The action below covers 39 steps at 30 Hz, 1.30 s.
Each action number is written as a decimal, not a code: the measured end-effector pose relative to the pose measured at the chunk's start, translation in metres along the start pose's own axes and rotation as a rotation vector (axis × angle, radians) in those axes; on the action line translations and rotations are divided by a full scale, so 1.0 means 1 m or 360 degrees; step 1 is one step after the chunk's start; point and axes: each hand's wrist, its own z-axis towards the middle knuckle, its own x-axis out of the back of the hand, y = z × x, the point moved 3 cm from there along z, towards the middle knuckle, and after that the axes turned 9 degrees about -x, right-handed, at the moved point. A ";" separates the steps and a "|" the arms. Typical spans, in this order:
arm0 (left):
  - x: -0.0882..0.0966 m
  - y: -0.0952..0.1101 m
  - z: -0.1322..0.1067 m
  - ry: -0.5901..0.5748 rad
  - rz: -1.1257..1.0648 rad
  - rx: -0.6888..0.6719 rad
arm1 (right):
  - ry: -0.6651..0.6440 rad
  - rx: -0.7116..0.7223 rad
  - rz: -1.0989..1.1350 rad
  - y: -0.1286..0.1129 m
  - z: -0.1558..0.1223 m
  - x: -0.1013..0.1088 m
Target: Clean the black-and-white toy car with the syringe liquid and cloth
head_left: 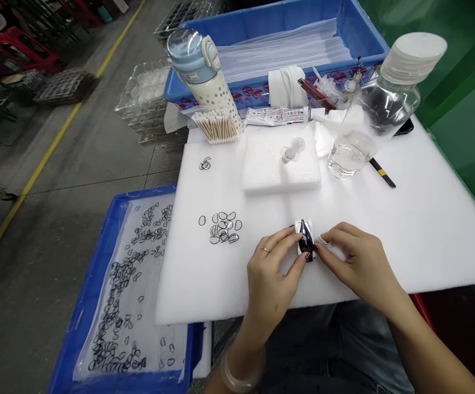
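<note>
My left hand (pixel 273 273) and my right hand (pixel 354 261) meet near the front edge of the white foam sheet (pixel 426 230). Between their fingertips they pinch a small white block carrying a dark glossy oval piece (pixel 305 241). The left hand wears a ring and grips the block's left side. The right hand's fingers close on its right side, over a scrap of white material. A cluster of small dark rings (pixel 223 227) lies on the foam to the left of my hands, with a single ring (pixel 202 220) beside it.
A blue tray (pixel 98 262) full of dark rings sits at lower left. Behind are a thick foam pad (pixel 281 164), cotton swabs (pixel 218 127), a dotted bottle (pixel 204 71), a tube (pixel 276 115), a clear liquid bottle (pixel 369 120), a pen (pixel 382 172) and a blue crate (pixel 352 27).
</note>
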 end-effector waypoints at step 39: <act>-0.004 -0.001 0.003 -0.0139 -0.0096 0.0129 | -0.0115 -0.0078 0.0073 0.007 -0.004 0.005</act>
